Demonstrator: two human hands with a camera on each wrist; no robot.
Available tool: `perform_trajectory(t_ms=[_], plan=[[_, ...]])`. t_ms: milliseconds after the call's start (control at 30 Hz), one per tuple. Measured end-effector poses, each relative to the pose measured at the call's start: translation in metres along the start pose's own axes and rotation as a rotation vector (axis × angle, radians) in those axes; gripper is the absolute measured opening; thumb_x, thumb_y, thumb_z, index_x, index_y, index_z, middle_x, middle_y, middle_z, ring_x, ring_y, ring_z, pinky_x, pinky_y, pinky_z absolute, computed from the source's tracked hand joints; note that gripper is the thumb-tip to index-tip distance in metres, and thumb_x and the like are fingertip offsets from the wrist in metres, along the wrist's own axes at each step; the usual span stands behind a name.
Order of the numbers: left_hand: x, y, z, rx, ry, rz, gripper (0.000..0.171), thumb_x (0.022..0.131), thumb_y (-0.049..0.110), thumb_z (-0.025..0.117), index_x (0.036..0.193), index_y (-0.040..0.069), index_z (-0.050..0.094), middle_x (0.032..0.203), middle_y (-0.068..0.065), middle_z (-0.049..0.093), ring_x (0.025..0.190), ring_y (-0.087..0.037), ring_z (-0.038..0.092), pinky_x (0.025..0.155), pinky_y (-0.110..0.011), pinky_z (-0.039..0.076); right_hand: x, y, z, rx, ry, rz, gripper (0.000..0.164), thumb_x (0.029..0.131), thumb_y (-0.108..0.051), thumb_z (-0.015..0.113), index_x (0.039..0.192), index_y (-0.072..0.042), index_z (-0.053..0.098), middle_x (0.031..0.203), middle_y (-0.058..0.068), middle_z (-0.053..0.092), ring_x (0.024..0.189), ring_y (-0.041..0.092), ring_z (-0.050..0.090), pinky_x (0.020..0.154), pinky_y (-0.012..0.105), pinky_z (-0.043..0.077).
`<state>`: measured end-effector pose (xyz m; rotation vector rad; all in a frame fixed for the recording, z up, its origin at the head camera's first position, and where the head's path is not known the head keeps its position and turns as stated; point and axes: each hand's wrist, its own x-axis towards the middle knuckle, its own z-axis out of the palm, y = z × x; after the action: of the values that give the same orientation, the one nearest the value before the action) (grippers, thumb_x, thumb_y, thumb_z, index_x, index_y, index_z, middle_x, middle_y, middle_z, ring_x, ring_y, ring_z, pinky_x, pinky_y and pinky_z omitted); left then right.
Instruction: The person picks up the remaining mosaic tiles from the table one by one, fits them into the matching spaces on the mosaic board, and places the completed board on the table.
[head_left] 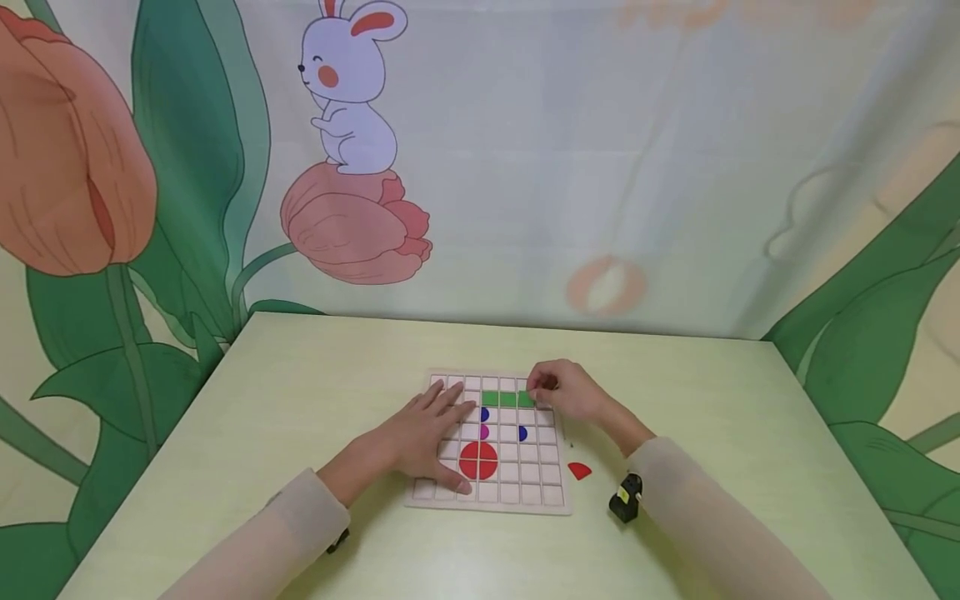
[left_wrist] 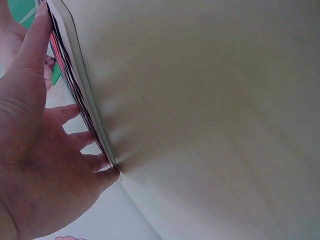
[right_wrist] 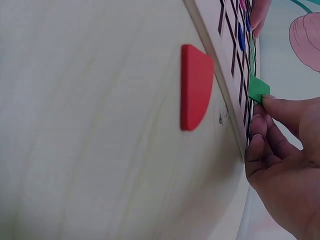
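Observation:
A wooden grid board [head_left: 531,472] with white squares lies on the table. My left hand [head_left: 420,433] rests spread on its left side, fingers straight, seen also along the board's edge in the left wrist view. At the board's far right, my right hand [head_left: 572,392] pinches a green tile [right_wrist: 259,90] between thumb and fingers. Other green tiles [head_left: 499,398] form a row beside it. Four red quarter pieces make a red circle [head_left: 478,461] near the left thumb. Blue half-discs [head_left: 522,433] and a magenta half-disc [head_left: 484,432] sit in other squares.
A loose red quarter piece [right_wrist: 196,89] lies on the table [head_left: 300,400], right of the board. Behind the table hangs a printed curtain [head_left: 525,167] with a rabbit and tulips. A black wrist camera [head_left: 626,498] is strapped on the right sleeve.

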<state>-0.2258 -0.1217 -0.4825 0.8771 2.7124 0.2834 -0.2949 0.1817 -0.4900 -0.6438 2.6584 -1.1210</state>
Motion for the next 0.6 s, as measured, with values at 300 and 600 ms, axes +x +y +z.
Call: perform_trajectory(t_ms=[300,600], plan=[[0.000,-0.001,0.000,0.000,-0.001,-0.001,0.124,0.075,0.079,0.079,0.170,0.019,0.027,0.178,-0.011,0.009,0.163,-0.041,0.004,0.129,-0.060,0.014,0.001,0.001,0.002,-0.009,0.013,0.012,0.004,0.102,-0.006,0.071,0.101,-0.007,0.075,0.091,0.001,0.067,0.085,0.020,0.057,0.078,0.033,0.049],[0.000,0.001,0.000,-0.005,-0.004,-0.005,0.123,0.075,0.077,0.079,0.170,0.019,0.027,0.178,-0.011,0.010,0.163,-0.041,0.005,0.129,-0.061,0.015,0.002,0.005,0.010,-0.030,0.072,0.010,0.009,0.100,-0.003,0.073,0.094,-0.011,0.073,0.090,0.000,0.066,0.084,0.019,0.058,0.078,0.033,0.050]])
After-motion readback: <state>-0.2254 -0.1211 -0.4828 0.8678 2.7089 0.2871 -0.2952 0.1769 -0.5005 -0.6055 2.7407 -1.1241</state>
